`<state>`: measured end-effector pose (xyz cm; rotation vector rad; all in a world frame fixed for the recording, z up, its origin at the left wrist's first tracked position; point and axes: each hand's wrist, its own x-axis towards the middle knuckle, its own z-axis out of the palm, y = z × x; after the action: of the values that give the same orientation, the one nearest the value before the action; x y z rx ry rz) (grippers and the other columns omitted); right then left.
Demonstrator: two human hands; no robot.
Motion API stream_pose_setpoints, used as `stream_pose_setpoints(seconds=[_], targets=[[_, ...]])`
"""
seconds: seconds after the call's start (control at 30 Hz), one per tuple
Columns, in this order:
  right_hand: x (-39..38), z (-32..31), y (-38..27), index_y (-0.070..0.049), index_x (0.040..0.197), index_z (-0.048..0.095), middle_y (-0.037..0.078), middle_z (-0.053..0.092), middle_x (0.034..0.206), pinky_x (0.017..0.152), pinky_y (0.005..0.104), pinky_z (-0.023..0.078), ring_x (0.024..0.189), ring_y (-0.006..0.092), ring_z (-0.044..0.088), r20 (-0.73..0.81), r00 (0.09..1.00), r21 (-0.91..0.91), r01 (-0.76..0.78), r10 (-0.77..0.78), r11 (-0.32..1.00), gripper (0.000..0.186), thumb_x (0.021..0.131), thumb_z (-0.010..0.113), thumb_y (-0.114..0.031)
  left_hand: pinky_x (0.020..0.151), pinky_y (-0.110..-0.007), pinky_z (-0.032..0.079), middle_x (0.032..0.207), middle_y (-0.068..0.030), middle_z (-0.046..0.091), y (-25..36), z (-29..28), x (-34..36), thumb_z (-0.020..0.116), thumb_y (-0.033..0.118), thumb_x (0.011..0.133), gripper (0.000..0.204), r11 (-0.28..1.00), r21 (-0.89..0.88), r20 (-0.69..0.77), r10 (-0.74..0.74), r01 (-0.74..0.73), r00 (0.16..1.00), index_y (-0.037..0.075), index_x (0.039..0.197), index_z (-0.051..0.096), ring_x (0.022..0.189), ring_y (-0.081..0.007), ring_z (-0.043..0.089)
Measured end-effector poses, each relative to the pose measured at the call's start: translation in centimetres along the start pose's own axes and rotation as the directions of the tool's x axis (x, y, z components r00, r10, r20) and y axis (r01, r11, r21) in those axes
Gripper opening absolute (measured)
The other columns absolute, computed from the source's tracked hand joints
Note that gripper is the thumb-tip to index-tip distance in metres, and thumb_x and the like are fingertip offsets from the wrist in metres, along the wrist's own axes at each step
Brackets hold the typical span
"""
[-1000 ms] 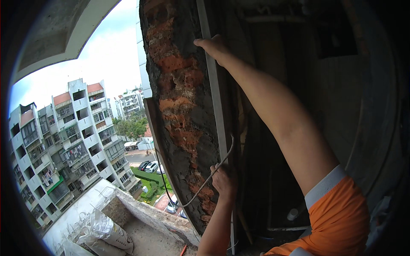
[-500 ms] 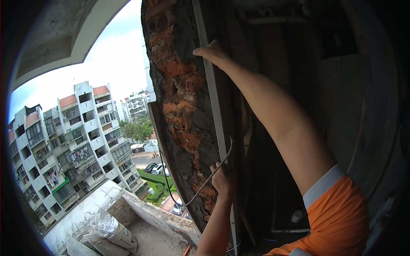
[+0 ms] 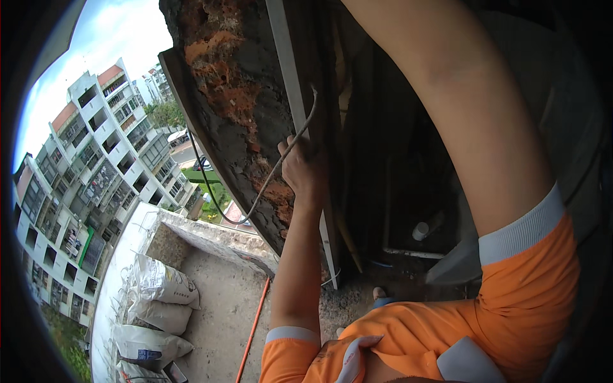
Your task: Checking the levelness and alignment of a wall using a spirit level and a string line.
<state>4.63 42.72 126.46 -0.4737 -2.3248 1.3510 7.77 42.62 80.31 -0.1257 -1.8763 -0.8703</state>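
Observation:
My left hand (image 3: 301, 165) is closed on a long, pale grey straight bar (image 3: 281, 51) standing along the edge of a wall column (image 3: 217, 96) of rough red brick patched with dark mortar. A thin curved cable (image 3: 268, 182) crosses in front of that hand and hangs in a loop at the column's left. My right forearm (image 3: 460, 83), with an orange sleeve at its elbow, reaches up out of the top edge, so its hand is out of view. A dark board (image 3: 186, 108) runs down the column's outer edge.
At lower left are white sacks (image 3: 156, 287), a low concrete parapet (image 3: 204, 228) and a thin orange rod or pipe (image 3: 255, 322) on the concrete floor. Apartment blocks (image 3: 96, 147) stand beyond the drop. In the dark recess at right are a white cylinder (image 3: 420, 232) and a pale pipe (image 3: 412, 253).
The view has tilted downward, so column, bar and arms sit higher in the picture. My right hand, earlier at the bar's upper part, has left the view; my left hand still grips the bar.

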Motion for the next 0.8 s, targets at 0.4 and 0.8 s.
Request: stream_pose_setpoints(seconds=[0.4,0.8], targets=[[1.1,5.1,32.9,0.008,0.107,0.055,0.020,0.059,0.105,0.084,0.0319,0.048,0.093,0.0262,0.060,0.148,0.558,0.379,0.731,-0.817,0.568,0.067,0.068,0.074,-0.044,0.064,-0.047,0.046,0.081,-0.0161,0.056,0.6,-0.5,0.6,0.066,0.041,0.075,0.041,0.960,0.275,0.025,-0.067,0.057,0.997,0.003,0.080,0.050,0.076,-0.0399,0.057],[0.3,8.0,36.3,-0.005,0.075,0.063,0.006,0.061,0.066,0.055,0.0245,0.043,0.061,0.0133,0.058,0.621,0.450,0.759,-0.141,-0.642,0.635,0.025,0.074,0.067,-0.029,0.059,-0.044,0.043,0.069,-0.0197,0.055,-1.2,1.0,0.9,0.070,0.044,0.072,0.048,0.969,0.246,0.026,-0.009,0.002,1.000,0.001,0.070,0.050,0.069,-0.0397,0.056]])
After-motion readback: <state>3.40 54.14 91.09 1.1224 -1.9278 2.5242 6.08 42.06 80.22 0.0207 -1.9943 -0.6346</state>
